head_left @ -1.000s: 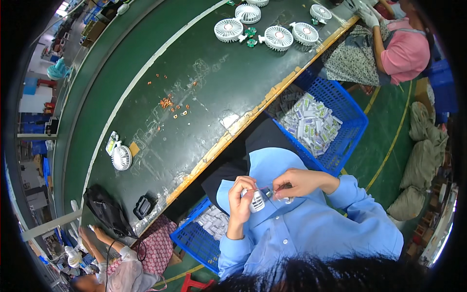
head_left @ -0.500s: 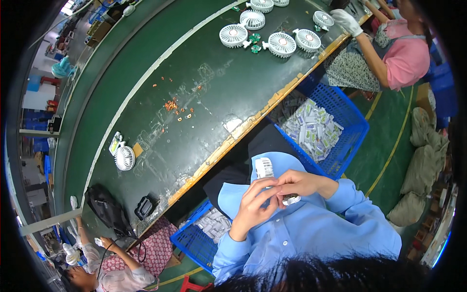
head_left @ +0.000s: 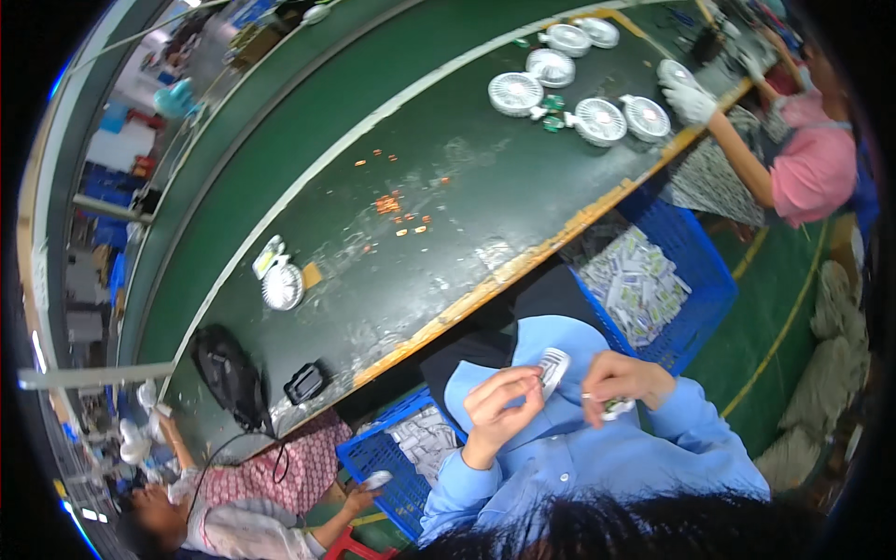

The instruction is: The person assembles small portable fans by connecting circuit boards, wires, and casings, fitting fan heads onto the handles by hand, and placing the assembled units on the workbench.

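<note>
Green bench [head_left: 504, 201] above; at lower centre, left hand [head_left: 504, 409] pinches white slotted part [head_left: 555, 367], right hand [head_left: 627, 378] white-green piece [head_left: 617, 409]; seemingly mid-handling, next needing steadiness.

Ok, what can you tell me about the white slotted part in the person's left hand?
The white slotted part looks like plastic, with dark openings along the side that shows. It is tilted, its upper end leaning right. The left hand pinches it near its lower left edge, holding it up in front of the blue shirt. Blur hides finer detail.
</note>
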`<state>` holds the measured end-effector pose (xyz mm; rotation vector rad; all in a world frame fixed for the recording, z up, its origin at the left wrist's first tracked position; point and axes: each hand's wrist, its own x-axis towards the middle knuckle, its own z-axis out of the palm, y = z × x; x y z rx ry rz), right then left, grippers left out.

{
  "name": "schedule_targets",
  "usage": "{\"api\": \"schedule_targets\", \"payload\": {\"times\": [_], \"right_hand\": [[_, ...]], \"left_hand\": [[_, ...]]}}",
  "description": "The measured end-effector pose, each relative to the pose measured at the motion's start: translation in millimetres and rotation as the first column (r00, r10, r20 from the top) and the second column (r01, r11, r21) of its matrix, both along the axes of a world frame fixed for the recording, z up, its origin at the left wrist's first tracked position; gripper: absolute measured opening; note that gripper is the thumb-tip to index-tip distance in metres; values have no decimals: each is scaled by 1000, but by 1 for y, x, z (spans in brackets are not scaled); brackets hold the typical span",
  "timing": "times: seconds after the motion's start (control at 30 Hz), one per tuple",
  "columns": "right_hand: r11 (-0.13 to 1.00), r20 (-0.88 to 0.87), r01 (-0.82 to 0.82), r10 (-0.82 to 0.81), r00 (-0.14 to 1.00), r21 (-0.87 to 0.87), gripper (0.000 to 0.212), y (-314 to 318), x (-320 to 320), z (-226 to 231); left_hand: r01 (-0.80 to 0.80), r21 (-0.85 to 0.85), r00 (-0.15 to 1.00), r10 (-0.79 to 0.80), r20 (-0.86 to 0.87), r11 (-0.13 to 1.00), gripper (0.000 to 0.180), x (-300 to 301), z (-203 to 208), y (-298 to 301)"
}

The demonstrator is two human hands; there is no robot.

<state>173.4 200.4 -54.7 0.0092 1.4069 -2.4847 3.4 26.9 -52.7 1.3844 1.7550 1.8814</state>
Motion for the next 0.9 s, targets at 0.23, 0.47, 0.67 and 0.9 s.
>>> {"api": "schedule_targets", "payload": {"times": [0.23, 0.47, 0.67, 0.9], "right_hand": [[224, 300, -218, -458, 837, 950, 26, 81, 97, -63], [377, -431, 494, -244, 869, 783, 9, -8, -13, 17], [332, -573, 660, -329, 750, 673, 18, -3, -39, 14], [239, -665, 748, -345, 662, 619, 56, -12, -61, -2]], "left_hand": [[118, -78, 989, -110, 98, 990, 14, -18, 19, 3], [245, -203, 888, -304, -345, 948, 22, -25, 21, 36], [356, -117, 873, -374, -313, 927, 24, -35, 43, 50], [369, -103, 833, -378, -404, 924, 26, -32, 53, 64]]}}
